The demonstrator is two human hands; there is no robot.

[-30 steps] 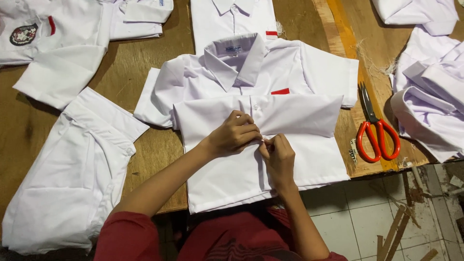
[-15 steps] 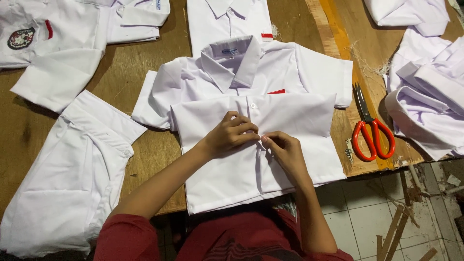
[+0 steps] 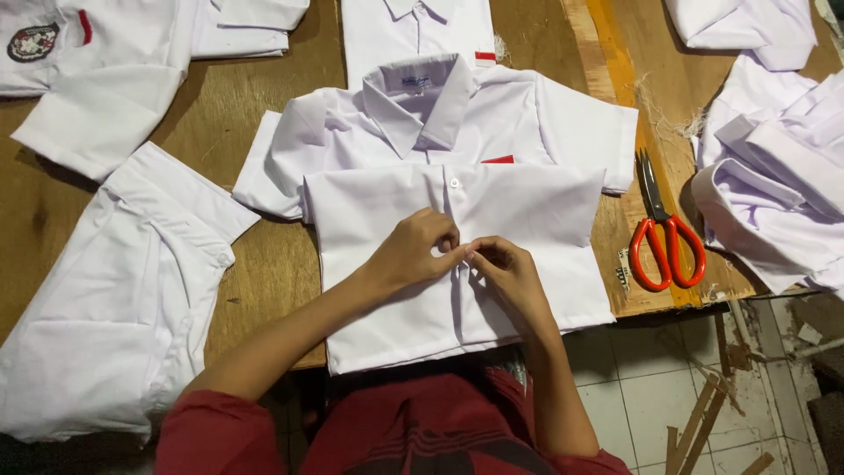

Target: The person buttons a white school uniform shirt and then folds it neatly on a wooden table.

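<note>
White shirt (image 3: pixel 519 211); red-handled scissors (image 3: pixel 665 237); brown wooden table (image 3: pixel 272 255); dark red striped garment (image 3: pixel 422 431).

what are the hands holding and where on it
Both the left hand and right hand pinch the folded white cotton shirt at its buttoned front placket, just below the top visible button.

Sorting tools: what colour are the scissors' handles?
Orange-red handles on the scissors, clearest in the head view.
</note>
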